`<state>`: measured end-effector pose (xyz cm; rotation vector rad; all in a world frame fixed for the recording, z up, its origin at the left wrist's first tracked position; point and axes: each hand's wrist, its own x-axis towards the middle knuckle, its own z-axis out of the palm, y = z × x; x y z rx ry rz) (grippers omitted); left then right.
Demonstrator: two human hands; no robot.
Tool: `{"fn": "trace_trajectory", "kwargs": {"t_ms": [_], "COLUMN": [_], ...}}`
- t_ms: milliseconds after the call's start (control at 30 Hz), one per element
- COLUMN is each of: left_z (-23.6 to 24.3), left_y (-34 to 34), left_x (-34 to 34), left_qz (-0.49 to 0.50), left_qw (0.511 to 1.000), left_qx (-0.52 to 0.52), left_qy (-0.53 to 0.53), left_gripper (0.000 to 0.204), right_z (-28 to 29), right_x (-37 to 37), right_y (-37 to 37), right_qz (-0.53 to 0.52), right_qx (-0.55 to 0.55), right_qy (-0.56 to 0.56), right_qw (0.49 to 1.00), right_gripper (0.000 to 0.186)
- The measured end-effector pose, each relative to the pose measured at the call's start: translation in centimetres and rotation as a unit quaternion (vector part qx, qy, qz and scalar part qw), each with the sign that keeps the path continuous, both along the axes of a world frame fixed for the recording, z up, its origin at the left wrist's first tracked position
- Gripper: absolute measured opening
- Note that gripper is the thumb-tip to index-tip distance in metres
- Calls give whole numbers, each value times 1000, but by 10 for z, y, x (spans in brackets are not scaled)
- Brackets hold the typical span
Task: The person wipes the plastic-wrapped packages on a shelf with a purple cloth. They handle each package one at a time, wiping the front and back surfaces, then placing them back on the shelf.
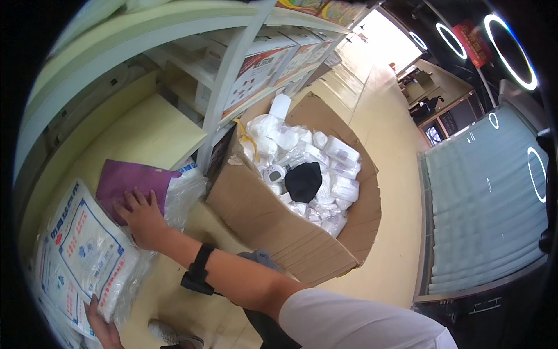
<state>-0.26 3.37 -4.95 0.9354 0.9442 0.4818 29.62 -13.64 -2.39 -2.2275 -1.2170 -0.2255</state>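
Note:
My right hand [142,215] lies with fingers spread on a purple sheet-like bag [128,177] at the left, over clear crinkled plastic. Beside it, white plastic packages [81,244] with blue and red print form a stack. At the lower left, my left hand [102,323] grips the near edge of that stack, partly hidden by the frame's dark rim. A yellowish shelf board [145,134] lies behind the purple bag.
A large cardboard box [273,232] holds several white wrapped items and a black cloth [303,181]. White shelving [221,99] with boxed goods stands at upper left. A pale floor [395,186] runs back beside a curtained glass front [482,215]. My shoe [168,331] shows below.

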Motion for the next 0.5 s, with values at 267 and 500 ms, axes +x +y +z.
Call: {"fn": "trace_trajectory", "kwargs": {"t_ms": [267,500], "left_z": [-24,-14], "left_y": [18,-20], "left_x": [-12,13], "left_qz": [20,86], "left_qw": [999,995], "left_qx": [33,-17], "left_qy": [23,-45], "left_gripper": [75,68], "right_z": [0,1], "right_x": [28,20], "right_y": [15,12], "right_qz": [-38,-7], "right_qx": [-114,87], "right_qy": [56,153], "right_qw": [991,984], "right_gripper": [49,50]}}
